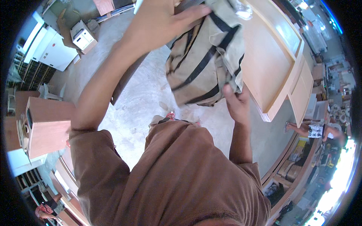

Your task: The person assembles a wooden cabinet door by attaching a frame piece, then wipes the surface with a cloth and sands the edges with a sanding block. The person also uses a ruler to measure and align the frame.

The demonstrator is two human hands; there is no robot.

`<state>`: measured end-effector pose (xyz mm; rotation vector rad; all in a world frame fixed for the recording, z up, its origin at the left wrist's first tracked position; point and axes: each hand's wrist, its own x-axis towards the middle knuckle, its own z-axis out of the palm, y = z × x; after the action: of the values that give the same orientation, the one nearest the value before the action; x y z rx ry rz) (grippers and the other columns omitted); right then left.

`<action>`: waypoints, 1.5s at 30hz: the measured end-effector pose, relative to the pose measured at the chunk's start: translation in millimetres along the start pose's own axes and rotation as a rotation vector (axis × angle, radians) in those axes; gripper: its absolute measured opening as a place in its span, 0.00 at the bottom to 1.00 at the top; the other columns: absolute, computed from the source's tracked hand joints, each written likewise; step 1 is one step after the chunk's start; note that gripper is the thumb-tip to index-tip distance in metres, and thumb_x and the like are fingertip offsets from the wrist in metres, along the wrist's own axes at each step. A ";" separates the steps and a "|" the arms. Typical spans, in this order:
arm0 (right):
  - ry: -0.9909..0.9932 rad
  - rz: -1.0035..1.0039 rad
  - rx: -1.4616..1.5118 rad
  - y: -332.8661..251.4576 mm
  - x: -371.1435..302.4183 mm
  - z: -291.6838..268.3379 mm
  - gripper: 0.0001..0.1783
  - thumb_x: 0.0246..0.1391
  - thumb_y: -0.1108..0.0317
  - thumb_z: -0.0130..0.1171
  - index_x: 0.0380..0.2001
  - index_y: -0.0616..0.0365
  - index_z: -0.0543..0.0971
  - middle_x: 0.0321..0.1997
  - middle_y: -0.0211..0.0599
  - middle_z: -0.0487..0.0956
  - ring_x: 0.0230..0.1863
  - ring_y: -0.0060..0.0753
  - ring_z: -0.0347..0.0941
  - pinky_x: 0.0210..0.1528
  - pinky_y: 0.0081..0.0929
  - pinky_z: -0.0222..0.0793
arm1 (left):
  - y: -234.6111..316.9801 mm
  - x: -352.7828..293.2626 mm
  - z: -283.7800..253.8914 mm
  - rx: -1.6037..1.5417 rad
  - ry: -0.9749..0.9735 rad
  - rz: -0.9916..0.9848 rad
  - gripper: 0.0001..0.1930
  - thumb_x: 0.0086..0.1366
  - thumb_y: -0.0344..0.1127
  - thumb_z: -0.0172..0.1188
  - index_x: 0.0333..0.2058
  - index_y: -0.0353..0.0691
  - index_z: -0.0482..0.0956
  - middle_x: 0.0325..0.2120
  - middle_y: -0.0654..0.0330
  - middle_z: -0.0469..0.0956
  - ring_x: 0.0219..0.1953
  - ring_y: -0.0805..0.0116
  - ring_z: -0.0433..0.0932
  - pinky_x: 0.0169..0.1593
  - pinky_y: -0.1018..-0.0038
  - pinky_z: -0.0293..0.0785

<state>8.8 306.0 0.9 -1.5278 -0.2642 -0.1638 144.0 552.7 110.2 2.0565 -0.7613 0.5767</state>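
A beige canvas bag (pixel 203 56) with black straps hangs tilted in front of me, above the floor. My left hand (pixel 177 19) is at its upper left; one finger or the thumb lies across the bag's top edge, and the other fingers run out of the picture or are hidden. Lower down, my right hand (pixel 236 101) is closed on the bag's right side, the thumb pressed on the near face and the fingers behind it. A piece of clear plastic (pixel 244 10) shows by the top right of the bag. What the bag contains, if anything, is hidden.
Right of the bag lie pale wooden panels with raised rims (pixel 269 52). A dark board edge (pixel 130 79) runs under my left forearm. Wooden cabinet (pixel 51 126) at left, white cabinet (pixel 56 49) beyond. Shelving (pixel 290 169) and another person (pixel 316 130) are at right.
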 end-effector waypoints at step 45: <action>-0.030 -0.492 -0.497 -72.0 159.2 103.2 0.07 0.62 0.71 0.64 0.37 0.65 0.81 0.25 0.33 0.79 0.27 0.19 0.75 0.33 0.23 0.72 | -40.2 -38.6 -186.8 0.284 -0.247 0.118 0.25 0.68 0.36 0.64 0.63 0.51 0.77 0.39 0.54 0.83 0.26 0.63 0.73 0.34 0.67 0.73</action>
<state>135.4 415.5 115.7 -1.9327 -0.6592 -0.6336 122.0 738.9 163.4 2.3874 -0.9970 0.5252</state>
